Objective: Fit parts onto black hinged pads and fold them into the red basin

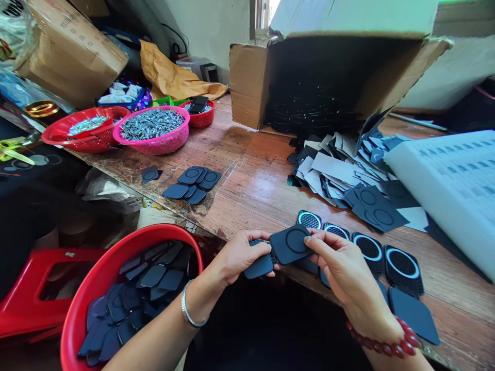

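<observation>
A black folding wireless charger (293, 244), two rounded square halves joined by a small hinge, is held up over the table's front edge. My left hand (242, 255) grips the left half, thumb on top and fingers underneath. The right half, which bears a ring mark, has its right corner pinched between the thumb and fingers of my right hand (342, 265). Beyond my right hand lies a row of opened chargers (369, 252) with white rings over dark mesh. Their plain flaps, such as the one at the near right (413, 313), lie toward me, partly hidden by my hand.
At lower left a red basin (68, 314) holds many black pads. Several more pads (193, 180) lie mid-table. A pink basket (181, 136) of metal parts stands behind. Loose black and grey sheets (336, 167) spill before a cardboard box (247, 85), beside a white foam block (436, 180).
</observation>
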A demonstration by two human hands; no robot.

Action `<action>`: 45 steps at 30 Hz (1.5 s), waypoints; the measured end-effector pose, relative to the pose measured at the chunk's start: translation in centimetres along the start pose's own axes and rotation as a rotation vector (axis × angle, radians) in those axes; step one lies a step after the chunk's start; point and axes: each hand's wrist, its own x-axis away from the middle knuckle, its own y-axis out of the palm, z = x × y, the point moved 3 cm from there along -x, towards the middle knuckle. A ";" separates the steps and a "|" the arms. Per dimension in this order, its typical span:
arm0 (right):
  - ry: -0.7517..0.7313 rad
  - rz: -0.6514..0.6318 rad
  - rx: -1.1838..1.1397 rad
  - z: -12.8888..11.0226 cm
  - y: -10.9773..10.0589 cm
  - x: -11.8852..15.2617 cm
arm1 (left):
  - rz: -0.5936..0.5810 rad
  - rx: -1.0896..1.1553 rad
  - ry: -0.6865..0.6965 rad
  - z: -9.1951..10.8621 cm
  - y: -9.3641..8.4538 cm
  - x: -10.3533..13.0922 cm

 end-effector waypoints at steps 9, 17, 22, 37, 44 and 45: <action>-0.057 -0.011 0.045 0.6 -0.4 -0.1 | 0.029 0.021 0.002 -0.1 0.0 -0.2; -0.097 -0.017 0.006 0.5 0.0 0.0 | 0.048 0.001 0.034 -0.2 0.0 -0.2; -0.129 -0.015 0.036 0.6 0.1 0.1 | 0.054 -0.012 0.049 -0.2 0.0 -0.1; -0.608 0.113 0.364 -0.5 0.4 1.7 | 0.127 -0.081 0.144 -0.1 0.0 0.3; -0.673 0.139 0.450 0.3 -0.1 1.6 | 0.127 -0.099 0.158 -0.2 0.0 0.4; -0.683 0.141 0.468 0.4 -0.1 1.6 | 0.127 -0.103 0.162 -0.2 0.0 0.4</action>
